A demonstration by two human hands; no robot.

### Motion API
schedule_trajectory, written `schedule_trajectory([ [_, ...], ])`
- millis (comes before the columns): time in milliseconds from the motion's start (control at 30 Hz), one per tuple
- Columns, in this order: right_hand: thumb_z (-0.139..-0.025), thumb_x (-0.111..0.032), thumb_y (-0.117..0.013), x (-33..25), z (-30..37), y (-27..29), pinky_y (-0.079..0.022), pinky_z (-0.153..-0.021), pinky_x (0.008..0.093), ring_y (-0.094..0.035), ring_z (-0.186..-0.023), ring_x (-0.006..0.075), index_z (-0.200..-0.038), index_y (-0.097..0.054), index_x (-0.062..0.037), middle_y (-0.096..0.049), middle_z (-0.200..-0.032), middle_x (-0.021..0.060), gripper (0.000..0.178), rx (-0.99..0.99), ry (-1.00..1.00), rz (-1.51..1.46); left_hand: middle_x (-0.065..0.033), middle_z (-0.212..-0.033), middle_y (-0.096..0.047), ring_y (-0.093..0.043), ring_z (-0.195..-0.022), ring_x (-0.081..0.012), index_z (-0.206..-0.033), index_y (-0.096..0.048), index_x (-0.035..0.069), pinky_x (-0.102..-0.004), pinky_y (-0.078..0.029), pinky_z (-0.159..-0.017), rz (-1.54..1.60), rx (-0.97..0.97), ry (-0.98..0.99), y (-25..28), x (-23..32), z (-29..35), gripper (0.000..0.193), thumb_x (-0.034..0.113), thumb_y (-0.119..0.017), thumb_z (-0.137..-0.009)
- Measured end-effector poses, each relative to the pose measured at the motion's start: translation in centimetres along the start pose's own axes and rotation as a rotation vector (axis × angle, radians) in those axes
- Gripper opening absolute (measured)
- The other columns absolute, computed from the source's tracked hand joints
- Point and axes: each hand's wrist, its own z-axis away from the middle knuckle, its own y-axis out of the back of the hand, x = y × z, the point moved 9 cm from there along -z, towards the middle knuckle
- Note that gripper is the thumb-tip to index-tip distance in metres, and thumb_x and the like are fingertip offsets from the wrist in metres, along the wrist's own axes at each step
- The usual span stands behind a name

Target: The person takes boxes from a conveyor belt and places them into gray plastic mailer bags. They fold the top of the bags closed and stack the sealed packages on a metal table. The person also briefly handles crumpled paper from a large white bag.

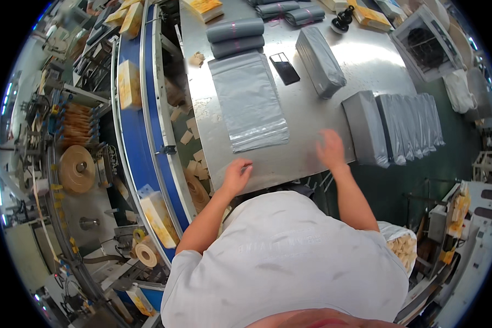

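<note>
My left hand (238, 176) is at the near edge of the metal table, just below a stack of flat grey plastic bags (249, 104). Its fingers are curled together, with a small dark spot at the fingertips that I cannot make out. To the right, my right hand (331, 150) hovers over the bare tabletop, smeared by motion, fingers apart and holding nothing. Beyond it a grey plastic-wrapped block (320, 61) lies on the table. Several grey wrapped packs (410, 128) stand in a row at the right edge. A black phone (285, 69) lies between bags and block.
Rolled grey bags (235, 30) lie at the table's far side, near a black-handled tool (342, 21). A blue conveyor (130, 120) on the left carries yellow-and-white packs (129, 85). A fan in a white frame (426, 46) stands at the far right. Scraps litter the floor beside the conveyor.
</note>
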Motion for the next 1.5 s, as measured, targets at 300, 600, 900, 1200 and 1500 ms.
schedule_trajectory([
  [300, -0.079, -0.037, -0.086, 8.3, -7.3, 8.1, -0.032, -0.118, 0.0657, -0.034, -0.151, 0.0445, -0.160, -0.036, -0.0209, -0.041, -0.162, 0.0145, 0.097, 0.043, -0.550, 0.729, -0.0113, -0.101, -0.073, -0.070, -0.092, -0.0220, -0.110, -0.074, 0.001, -0.0333, -0.055, -0.086, -0.043, 0.230, 0.150, 6.9, -5.3, 8.8, 0.016, 0.009, -0.072, -0.096],
  [600, -0.083, -0.040, -0.087, 19.9, -1.7, 11.9, -0.040, -0.113, 0.0636, -0.033, -0.152, 0.0402, -0.166, -0.027, -0.0283, -0.038, -0.162, 0.0190, 0.104, -0.128, -0.950, 0.642, -0.0126, -0.098, -0.071, -0.069, -0.084, -0.0220, -0.107, -0.074, 0.000, -0.0332, -0.056, -0.079, 0.081, 0.316, 0.242, 6.3, -7.2, 10.0, 0.013, 0.007, -0.071, -0.096],
  [900, -0.080, -0.040, -0.088, 21.3, -1.6, 11.4, -0.045, -0.107, 0.0639, -0.039, -0.146, 0.0428, -0.165, -0.030, -0.0266, -0.040, -0.157, 0.0200, 0.104, -0.116, -0.826, 0.642, -0.0171, -0.103, -0.073, -0.072, -0.096, -0.0322, -0.109, -0.074, 0.001, -0.0381, -0.057, -0.087, -0.015, 0.280, 0.172, 6.3, -4.4, 7.3, 0.015, 0.009, -0.070, -0.096],
  [1200, -0.073, -0.043, -0.092, 15.5, -2.5, 7.2, -0.048, -0.109, 0.0586, -0.050, -0.136, 0.0505, -0.164, -0.032, -0.0194, -0.049, -0.149, 0.0295, 0.112, -0.079, -0.964, 0.182, -0.0170, -0.109, -0.074, -0.072, -0.099, -0.0326, -0.110, -0.073, 0.001, -0.0384, -0.057, -0.088, 0.004, 0.134, 0.141, 1.2, -3.8, 5.2, 0.016, 0.011, -0.070, -0.098],
  [1500, -0.075, -0.028, -0.092, 18.9, -1.2, 14.7, -0.047, -0.109, 0.0551, -0.055, -0.132, 0.0432, -0.157, -0.049, -0.0180, -0.056, -0.143, 0.0238, 0.094, 0.110, -0.628, 0.214, -0.0153, -0.107, -0.072, -0.070, -0.099, -0.0340, -0.107, -0.072, 0.003, -0.0396, -0.057, -0.087, 0.017, 0.057, 0.015, -0.4, -0.1, 1.8, 0.012, 0.007, -0.070, -0.096],
])
